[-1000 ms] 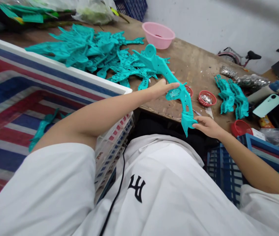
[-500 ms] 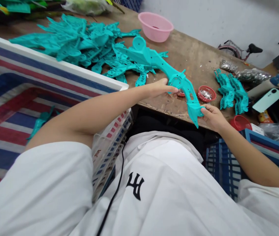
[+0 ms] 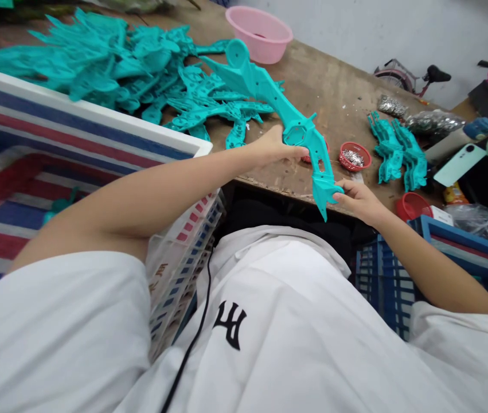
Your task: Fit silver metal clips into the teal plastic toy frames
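Note:
A long teal plastic part (image 3: 272,94) is held slantwise above the front edge of the wooden table (image 3: 325,86). My left hand (image 3: 280,146) grips it near the hexagonal opening at its middle, thumb along the near side. The pointed lower end is pinched between thumb and fingers of my right hand (image 3: 358,199). Behind and left of the held part lies a big heap of similar teal parts (image 3: 110,63). A red dish with small silvery pieces (image 3: 354,156) stands right of it; a second red dish is partly hidden behind the part.
Pink basin (image 3: 261,34) at the back; stacked teal parts (image 3: 387,149), a phone (image 3: 460,164) and an empty-looking red bowl (image 3: 413,206) on the right. A white-rimmed striped container (image 3: 157,123) stands left, a white crate (image 3: 183,252) beside my body, a blue crate (image 3: 381,275) right.
The view has shifted, so most things appear slightly further left and higher. Both hands still hold the teal part, with nearly the same grip.

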A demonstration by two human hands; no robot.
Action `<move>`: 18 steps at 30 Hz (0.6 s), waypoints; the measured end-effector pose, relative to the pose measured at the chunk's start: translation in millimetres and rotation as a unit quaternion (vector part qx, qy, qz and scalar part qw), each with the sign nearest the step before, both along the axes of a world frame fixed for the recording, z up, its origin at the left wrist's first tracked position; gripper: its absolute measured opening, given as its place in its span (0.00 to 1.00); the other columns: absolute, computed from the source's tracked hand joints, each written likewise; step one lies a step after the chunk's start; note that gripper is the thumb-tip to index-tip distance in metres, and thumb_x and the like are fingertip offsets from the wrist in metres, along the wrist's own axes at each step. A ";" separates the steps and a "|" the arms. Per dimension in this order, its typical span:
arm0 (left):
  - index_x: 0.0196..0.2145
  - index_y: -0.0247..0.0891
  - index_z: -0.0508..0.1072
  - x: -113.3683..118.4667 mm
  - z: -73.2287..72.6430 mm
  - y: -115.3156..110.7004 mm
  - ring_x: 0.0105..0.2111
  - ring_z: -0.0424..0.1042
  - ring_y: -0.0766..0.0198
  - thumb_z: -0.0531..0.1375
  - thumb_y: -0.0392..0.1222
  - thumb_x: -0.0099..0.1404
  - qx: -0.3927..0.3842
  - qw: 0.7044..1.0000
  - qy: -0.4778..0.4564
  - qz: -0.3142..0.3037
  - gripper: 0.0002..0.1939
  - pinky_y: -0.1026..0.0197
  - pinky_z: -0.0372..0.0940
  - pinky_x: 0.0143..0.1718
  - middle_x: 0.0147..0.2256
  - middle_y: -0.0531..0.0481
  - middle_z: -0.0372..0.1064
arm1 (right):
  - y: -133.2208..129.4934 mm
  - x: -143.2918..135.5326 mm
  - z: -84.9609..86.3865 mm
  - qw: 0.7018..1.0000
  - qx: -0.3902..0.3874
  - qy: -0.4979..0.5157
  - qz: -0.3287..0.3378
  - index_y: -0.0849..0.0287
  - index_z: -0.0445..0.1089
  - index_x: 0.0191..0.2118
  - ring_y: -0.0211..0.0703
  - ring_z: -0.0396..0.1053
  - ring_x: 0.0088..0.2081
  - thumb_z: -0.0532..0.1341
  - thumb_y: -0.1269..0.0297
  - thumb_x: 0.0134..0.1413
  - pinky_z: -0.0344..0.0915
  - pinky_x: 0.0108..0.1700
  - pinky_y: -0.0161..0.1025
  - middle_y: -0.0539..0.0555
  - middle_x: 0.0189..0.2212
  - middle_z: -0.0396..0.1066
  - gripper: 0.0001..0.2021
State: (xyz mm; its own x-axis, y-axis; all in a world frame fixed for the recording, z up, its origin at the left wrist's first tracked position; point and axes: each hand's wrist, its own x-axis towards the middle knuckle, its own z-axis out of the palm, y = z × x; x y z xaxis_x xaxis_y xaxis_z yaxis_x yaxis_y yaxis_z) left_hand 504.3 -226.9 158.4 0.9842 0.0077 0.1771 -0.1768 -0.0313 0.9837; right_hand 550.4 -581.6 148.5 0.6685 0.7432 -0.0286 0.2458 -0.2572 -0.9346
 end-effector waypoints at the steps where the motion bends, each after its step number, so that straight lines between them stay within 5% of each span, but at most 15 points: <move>1: 0.52 0.40 0.83 -1.6 0.1 -3.3 0.55 0.87 0.32 0.86 0.61 0.63 -0.003 1.000 0.002 0.021 0.31 0.34 0.86 0.57 0.47 0.35 0.83 | 2.0 -1.3 -0.8 1.000 0.000 -0.011 0.005 0.51 0.85 0.47 0.54 0.79 0.44 0.86 0.14 0.60 0.78 0.52 0.48 0.54 0.43 0.84 0.41; 4: 0.52 0.41 0.81 -4.5 -0.1 -13.1 0.61 0.85 0.28 0.86 0.62 0.66 0.004 0.996 -0.019 0.090 0.31 0.29 0.84 0.68 0.49 0.37 0.83 | 8.1 -6.0 -5.1 0.998 -0.007 -0.055 0.009 0.52 0.85 0.48 0.57 0.79 0.45 0.83 0.15 0.64 0.76 0.54 0.50 0.54 0.45 0.86 0.40; 9: 0.60 0.47 0.76 -4.6 -1.1 -15.3 0.78 0.74 0.31 0.91 0.59 0.58 0.031 0.984 -0.089 0.154 0.43 0.32 0.63 0.91 0.68 0.38 0.81 | 14.2 -13.3 -11.7 0.997 -0.036 -0.073 -0.007 0.51 0.85 0.47 0.57 0.77 0.42 0.84 0.20 0.65 0.76 0.49 0.51 0.53 0.41 0.84 0.35; 14: 0.70 0.51 0.74 -3.2 -2.2 -8.5 0.86 0.60 0.26 0.91 0.58 0.58 0.099 0.976 -0.059 0.183 0.50 0.29 0.51 0.95 0.78 0.37 0.70 | 17.6 -17.0 -7.2 0.999 0.004 -0.038 -0.005 0.51 0.88 0.50 0.57 0.80 0.46 0.83 0.13 0.64 0.81 0.54 0.51 0.55 0.46 0.87 0.41; 18: 0.77 0.49 0.71 -1.7 -9.1 -13.2 0.93 0.43 0.20 0.94 0.52 0.47 0.097 0.977 -0.044 0.187 0.66 0.31 0.55 0.94 0.82 0.33 0.65 | 18.6 -19.6 -1.3 0.999 0.030 -0.012 -0.006 0.50 0.88 0.52 0.54 0.80 0.45 0.80 0.12 0.68 0.82 0.52 0.48 0.54 0.45 0.86 0.41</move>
